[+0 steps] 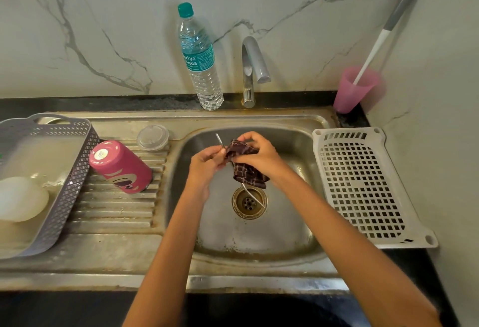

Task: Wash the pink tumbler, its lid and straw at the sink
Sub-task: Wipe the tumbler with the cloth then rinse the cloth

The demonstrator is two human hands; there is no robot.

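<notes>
Head view: left hand (207, 160) pinches the straw (219, 140) near its upper end, over the sink (285, 238), likely so drips fall in the basin; right hand (260, 153) grips a cloth (246, 168) folded round the straw's middle, presumably to rub along it; the straw's lower end curves out under the cloth, above the drain (249, 204). Tumbler (120, 167) tilted base-up on the drainboard, well left of both hands, probably draining; lid (153, 137) just behind it, untouched; tap (252, 67) shows no water.
</notes>
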